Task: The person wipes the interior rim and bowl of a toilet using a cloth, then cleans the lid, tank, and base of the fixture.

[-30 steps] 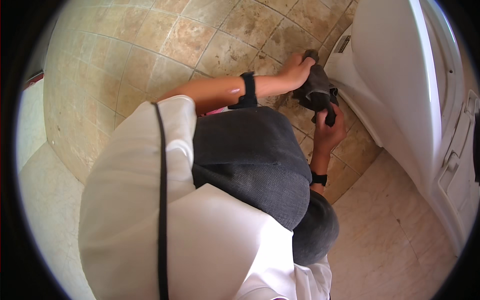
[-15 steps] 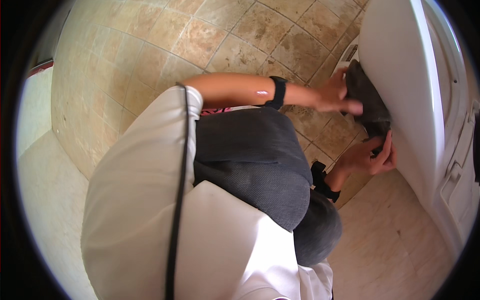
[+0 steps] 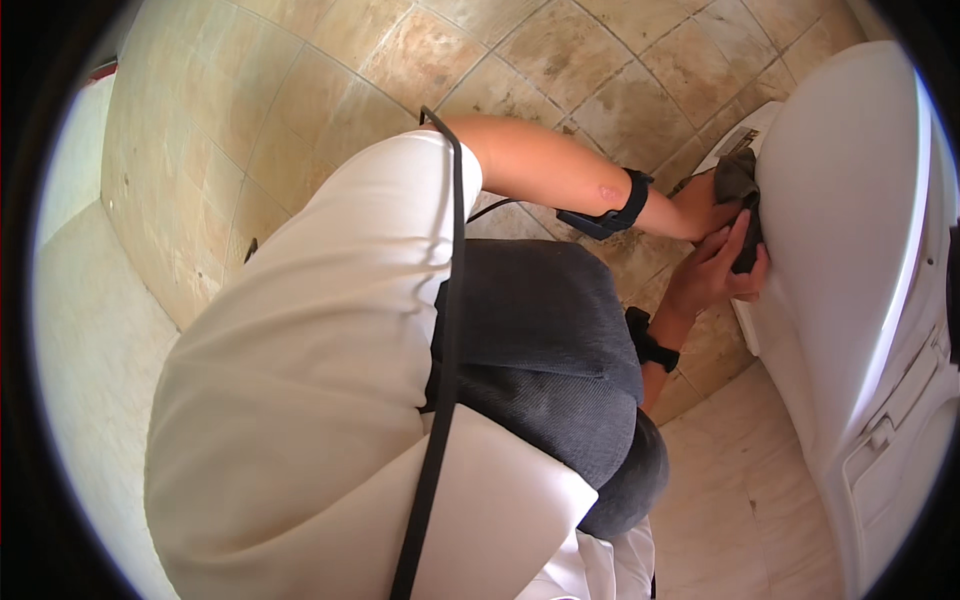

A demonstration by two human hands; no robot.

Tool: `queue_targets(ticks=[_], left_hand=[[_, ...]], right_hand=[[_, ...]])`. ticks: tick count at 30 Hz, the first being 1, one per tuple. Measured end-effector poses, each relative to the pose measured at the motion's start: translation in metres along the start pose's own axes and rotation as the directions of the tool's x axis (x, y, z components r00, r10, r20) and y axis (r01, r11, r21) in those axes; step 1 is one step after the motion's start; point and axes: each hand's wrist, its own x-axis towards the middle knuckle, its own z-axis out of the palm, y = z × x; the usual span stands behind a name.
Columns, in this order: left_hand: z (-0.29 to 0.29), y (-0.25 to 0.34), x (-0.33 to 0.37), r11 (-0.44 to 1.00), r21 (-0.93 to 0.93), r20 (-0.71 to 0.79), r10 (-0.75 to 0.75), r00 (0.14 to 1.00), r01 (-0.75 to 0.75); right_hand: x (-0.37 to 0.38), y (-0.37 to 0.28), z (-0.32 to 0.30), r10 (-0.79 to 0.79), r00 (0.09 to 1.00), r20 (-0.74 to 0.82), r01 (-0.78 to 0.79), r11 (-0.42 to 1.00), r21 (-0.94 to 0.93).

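A dark grey cloth is bunched between my two hands, close against the curved side of a white fixture that looks like a toilet bowl. My left hand reaches in from above and is closed on the cloth, its fingers partly hidden in the folds. Just below it, my right hand grips the cloth's lower part, with some fingers bent over it. The two hands nearly touch. A black band circles my left forearm, and another black band is on my right wrist.
Beige-brown floor tiles with dark stains spread behind my arms. A pale marbled surface lies at the lower right. At the fixture's base there is a flat white piece. My bent knees in dark grey trousers are close below my hands.
My hands have come together, and the cloth, stretched out between them before, is now bunched up. My view has shifted, so the white fixture shows more of its side.
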Motion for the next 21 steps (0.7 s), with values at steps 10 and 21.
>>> queue_targets(ticks=[10, 21], left_hand=[[0.0, -0.072, 0.026, 0.686, 0.465, -0.097, -0.588, 0.803, 0.559], [0.007, 0.018, -0.053, 0.797, 0.259, -0.066, -0.549, 0.833, 0.545]], right_hand=[[-0.01, 0.002, 0.024, -0.048, 0.997, 0.059, 0.023, 0.932, 0.363], [-0.054, 0.008, -0.03, 0.206, 0.967, -0.147, -0.135, 0.911, 0.391]])
